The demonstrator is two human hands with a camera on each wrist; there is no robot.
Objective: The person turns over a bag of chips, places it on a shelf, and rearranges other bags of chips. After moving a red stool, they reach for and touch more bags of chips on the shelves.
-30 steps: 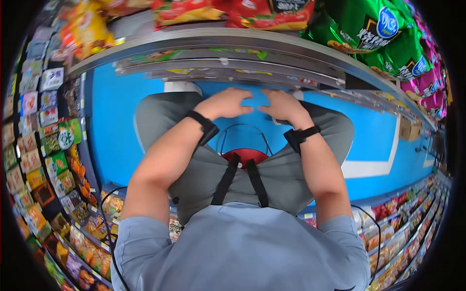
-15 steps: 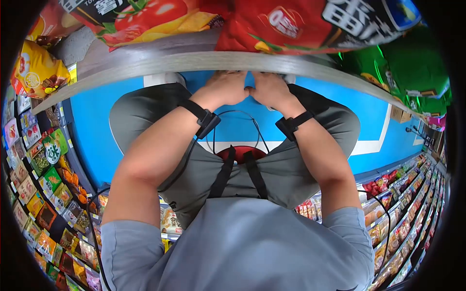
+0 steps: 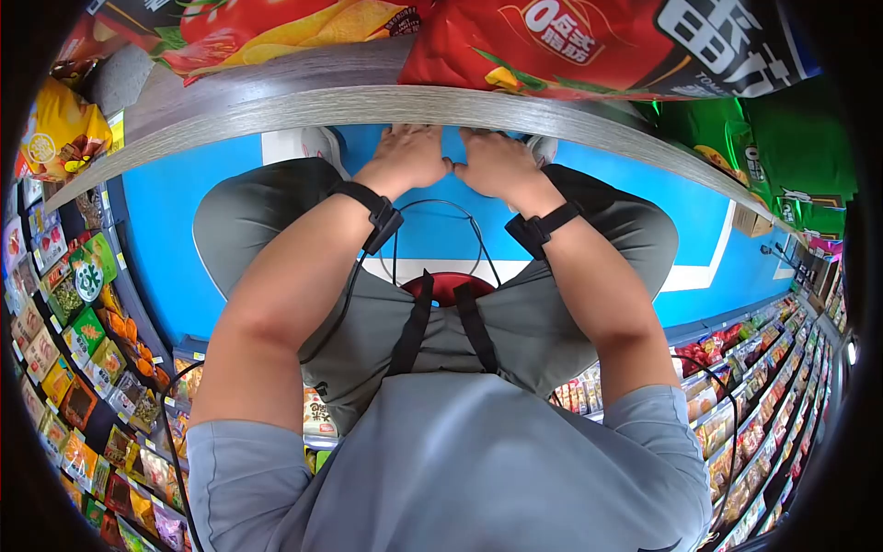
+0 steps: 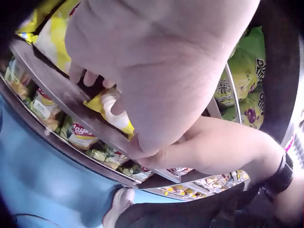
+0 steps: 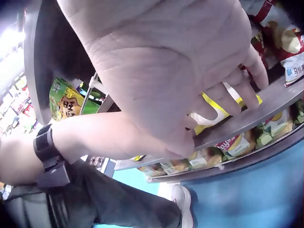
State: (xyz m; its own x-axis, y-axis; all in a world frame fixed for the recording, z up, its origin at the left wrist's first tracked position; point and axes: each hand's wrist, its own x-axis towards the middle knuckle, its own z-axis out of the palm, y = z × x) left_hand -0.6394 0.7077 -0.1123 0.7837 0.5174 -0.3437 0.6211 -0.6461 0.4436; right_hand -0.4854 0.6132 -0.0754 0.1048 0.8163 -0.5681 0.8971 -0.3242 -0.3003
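My left hand (image 3: 411, 158) and right hand (image 3: 501, 166) reach side by side to the front edge of the upper shelf (image 3: 303, 110), thumbs close together. The fingers are extended, and the shelf edge partly hides the left fingertips in the head view. In the left wrist view, a yellow-and-white bag (image 4: 97, 104) lies on a lower shelf behind the left fingers. The right wrist view shows a yellow-and-white bag (image 5: 204, 128) seen between the right fingers. Neither hand grips anything; I cannot tell whether the fingers touch the bag.
Red chip bags (image 3: 543, 46) and green bags (image 3: 791, 147) stand on the upper shelf above the hands. Lay's bags (image 4: 78, 135) line the bottom shelf. A red stool (image 3: 451, 287) is between the legs. Packed snack racks (image 3: 92, 368) flank the blue floor (image 3: 175, 285).
Both hands have moved forward to the shelf edge and closer together. The head view has shifted so the upper shelf and its bags look larger; over the last half second little differs.
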